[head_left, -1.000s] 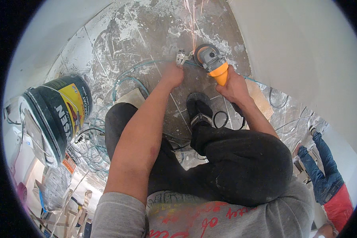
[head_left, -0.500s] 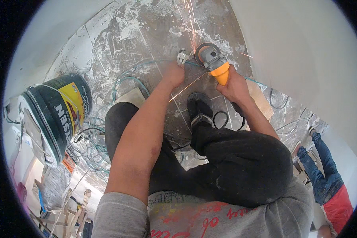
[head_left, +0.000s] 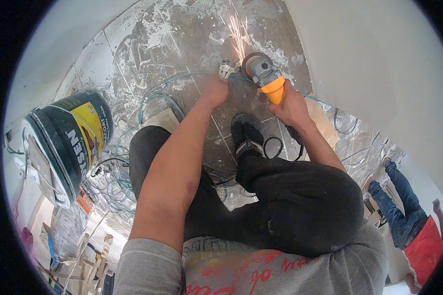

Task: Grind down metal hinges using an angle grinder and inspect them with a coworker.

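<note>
Grinder, grey-bodied with yellow handle (head_left: 267,78), clamped in my right hand (head_left: 291,105), disc just ahead of it sparking | small grey metal fitting (head_left: 226,69) pinned under my closed left hand (head_left: 214,91) | advise: keep fingers behind disc, teal cable (head_left: 152,96) clear.

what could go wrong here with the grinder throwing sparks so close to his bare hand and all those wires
The left hand pins the small metal piece right beside the angle grinder disc; a slip or kickback could cut the bare fingers. Sparks fly over the floor, and the teal wires lie close, so insulation might scorch. The grinder's black cord loops by the shoe and could snag the right hand mid-cut.
</note>
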Motion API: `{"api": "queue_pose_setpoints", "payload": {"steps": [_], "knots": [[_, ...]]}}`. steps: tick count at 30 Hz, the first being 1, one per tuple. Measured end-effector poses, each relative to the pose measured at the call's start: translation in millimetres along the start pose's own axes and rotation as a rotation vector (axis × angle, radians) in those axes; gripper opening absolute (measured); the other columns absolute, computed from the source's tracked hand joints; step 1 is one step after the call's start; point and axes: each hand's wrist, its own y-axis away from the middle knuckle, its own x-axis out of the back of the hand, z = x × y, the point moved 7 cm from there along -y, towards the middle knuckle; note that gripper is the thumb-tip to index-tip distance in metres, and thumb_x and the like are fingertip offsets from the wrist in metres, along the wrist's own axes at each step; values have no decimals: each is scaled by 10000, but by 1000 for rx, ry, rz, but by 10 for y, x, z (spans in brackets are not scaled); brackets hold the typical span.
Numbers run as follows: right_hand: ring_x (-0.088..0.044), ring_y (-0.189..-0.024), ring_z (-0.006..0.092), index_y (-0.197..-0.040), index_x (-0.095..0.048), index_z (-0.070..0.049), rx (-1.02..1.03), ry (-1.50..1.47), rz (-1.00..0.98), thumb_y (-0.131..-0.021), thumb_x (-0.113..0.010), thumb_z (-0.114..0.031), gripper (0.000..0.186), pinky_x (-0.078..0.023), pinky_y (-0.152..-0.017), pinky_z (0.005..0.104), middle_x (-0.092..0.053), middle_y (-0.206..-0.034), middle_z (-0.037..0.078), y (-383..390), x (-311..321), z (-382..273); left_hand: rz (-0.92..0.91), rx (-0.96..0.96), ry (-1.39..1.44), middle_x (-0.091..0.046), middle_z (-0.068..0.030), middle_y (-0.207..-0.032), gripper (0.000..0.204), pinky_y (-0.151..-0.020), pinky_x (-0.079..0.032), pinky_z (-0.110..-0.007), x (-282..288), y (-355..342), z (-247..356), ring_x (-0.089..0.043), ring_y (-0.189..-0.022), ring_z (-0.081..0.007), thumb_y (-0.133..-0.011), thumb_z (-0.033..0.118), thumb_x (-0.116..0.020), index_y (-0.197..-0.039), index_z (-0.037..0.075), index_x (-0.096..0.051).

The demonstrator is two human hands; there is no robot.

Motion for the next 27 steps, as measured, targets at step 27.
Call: {"api": "queue_pose_setpoints", "payload": {"steps": [27], "knots": [[-627,-898,461,-1223,-422,-6,-14,-1,-21,-673,-714,-206,654,-503,-800,498,-652,-933,276,-8,5,14,-85,76,-4,-606,-304,-1123,345,-916,-448,-494,45,79,101,-575,-1071,-452,-949,245,-515,-1114,-51,-582]]}}
